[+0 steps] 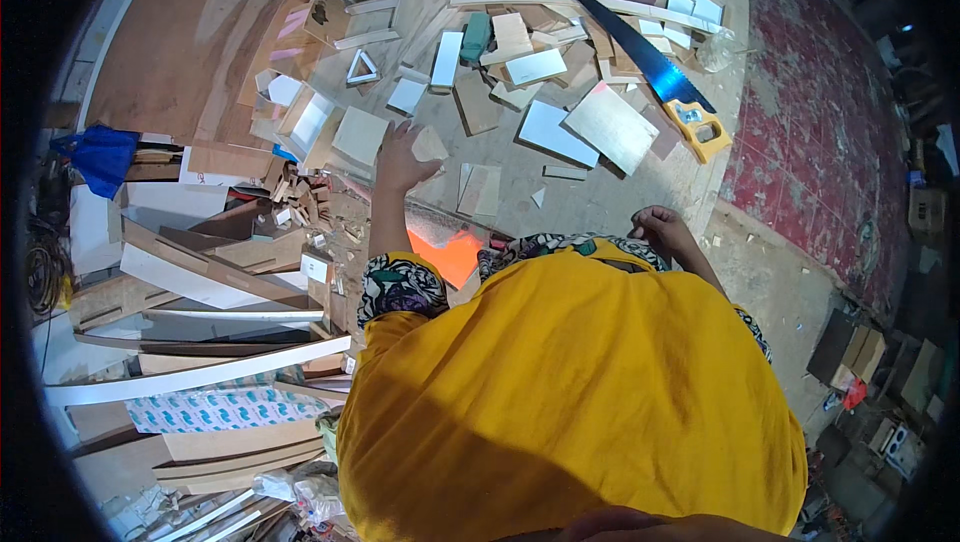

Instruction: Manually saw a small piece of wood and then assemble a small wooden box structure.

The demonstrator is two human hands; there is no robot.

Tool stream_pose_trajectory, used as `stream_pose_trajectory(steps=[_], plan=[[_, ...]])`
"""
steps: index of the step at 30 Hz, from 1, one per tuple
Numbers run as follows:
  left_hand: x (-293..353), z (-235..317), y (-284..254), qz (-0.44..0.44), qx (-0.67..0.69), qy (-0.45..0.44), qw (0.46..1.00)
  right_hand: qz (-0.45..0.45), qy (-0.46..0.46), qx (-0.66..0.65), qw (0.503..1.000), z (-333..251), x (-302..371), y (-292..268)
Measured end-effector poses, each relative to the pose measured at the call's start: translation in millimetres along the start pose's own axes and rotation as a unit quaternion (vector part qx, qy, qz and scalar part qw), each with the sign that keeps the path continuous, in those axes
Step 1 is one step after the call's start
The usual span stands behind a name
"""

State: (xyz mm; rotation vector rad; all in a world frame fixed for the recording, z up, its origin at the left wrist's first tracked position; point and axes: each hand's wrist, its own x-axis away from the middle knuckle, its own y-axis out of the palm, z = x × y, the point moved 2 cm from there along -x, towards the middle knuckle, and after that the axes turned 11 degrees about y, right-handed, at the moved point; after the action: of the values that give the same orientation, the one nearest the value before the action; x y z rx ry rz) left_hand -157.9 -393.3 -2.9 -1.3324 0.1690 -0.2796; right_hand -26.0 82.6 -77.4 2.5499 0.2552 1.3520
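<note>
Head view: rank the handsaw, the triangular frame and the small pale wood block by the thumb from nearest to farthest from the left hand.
From the left hand:
1. Small pale wood block: right at its thumb and fingers.
2. Triangular frame: beyond it, slightly left.
3. Handsaw: well off to the right.

"Which piece of wood do you mean?"

"That small pale block (430,145), at about eleven o'clock from the middle of our view. Angular, plain, bare-faced."

"How's it sitting?"

"Turned askew, partly covered on its nine o'clock side. I can't tell if it's resting or lifted."

"And the flat piece?"

"The squarish tan board (356,137) lies near, at nine o'clock from it."
</note>
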Motion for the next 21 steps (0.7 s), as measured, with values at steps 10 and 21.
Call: stream_pose_trajectory(steps=[10,21], plan=[[6.5,0.0,-2.0,0.04,0.023,0.005,0.999,-0.003,-0.001,0.023,1.0,-3.4,-0.6,-0.5],[7.8,13.3,-11.5,0.016,0.002,-0.005,1.0,0.004,0.013,0.035,0.999,-1.0,-3.0,-3.6]])
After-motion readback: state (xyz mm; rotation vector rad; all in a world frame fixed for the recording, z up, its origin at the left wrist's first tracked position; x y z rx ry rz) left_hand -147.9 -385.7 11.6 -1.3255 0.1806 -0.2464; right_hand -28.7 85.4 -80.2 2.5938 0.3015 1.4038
